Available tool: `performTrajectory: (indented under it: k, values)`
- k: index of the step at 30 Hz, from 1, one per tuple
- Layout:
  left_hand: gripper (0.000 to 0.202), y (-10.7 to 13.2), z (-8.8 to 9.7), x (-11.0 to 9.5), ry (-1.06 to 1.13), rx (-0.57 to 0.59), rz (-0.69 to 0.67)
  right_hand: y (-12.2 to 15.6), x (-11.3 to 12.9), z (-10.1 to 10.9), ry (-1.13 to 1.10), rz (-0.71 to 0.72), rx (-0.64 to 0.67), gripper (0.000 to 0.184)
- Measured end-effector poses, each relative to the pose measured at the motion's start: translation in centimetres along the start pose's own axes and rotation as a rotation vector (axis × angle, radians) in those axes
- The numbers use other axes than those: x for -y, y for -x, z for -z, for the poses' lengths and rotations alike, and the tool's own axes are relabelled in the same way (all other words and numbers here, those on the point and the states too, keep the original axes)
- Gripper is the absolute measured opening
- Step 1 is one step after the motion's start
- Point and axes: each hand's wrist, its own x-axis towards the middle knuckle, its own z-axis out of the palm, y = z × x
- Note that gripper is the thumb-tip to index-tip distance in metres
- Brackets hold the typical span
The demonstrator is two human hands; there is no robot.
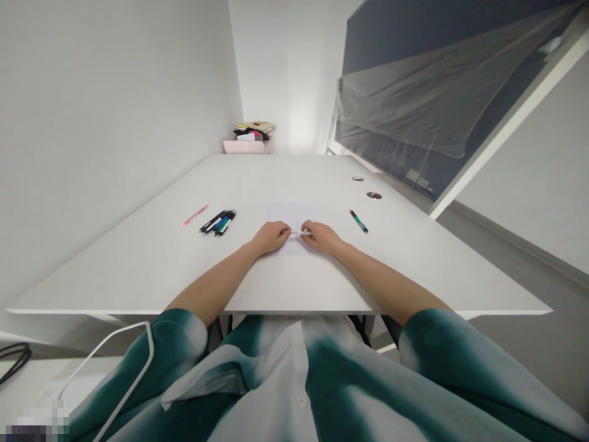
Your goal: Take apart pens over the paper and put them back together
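Observation:
Both my hands rest on a white sheet of paper (291, 215) lying on the white table (138, 264). My left hand (271, 236) and my right hand (321, 236) are closed and pinch the two ends of a thin white pen (298, 232) held level between them, just above the paper. To the left lies a cluster of several dark pens (218, 221), and beyond them a pink pen (195, 215). A single green-and-black pen (358, 221) lies to the right of my right hand.
Two round cable holes (374, 195) sit in the tabletop at the right. A box with clutter (251, 138) stands past the table's far end. A plastic-covered dark panel (414, 110) leans at the right. A white cable (115, 344) runs over my lap.

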Motion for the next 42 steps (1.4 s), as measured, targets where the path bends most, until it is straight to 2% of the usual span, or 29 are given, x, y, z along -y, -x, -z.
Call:
performTrajectory:
  k: [9,19,27,42]
  values:
    - [0.021,0.0,-0.14,0.29,0.001,-0.049,-0.03,0.07,0.05,0.2,-0.026,0.067,-0.045,0.019]
    - [0.019,0.03,-0.07,0.06,0.005,-0.04,0.022,-0.08,-0.13,-0.11,-0.039,0.061,-0.012,0.022]
    - [0.029,-0.05,0.1,-0.06,-0.01,0.0,0.014,-0.2,-0.3,-0.09,-0.048,0.064,-0.049,0.017]
    - [0.021,-0.15,-0.31,0.53,0.027,-0.029,-0.019,-0.22,-0.42,-0.06,-0.058,0.096,-0.073,0.017]
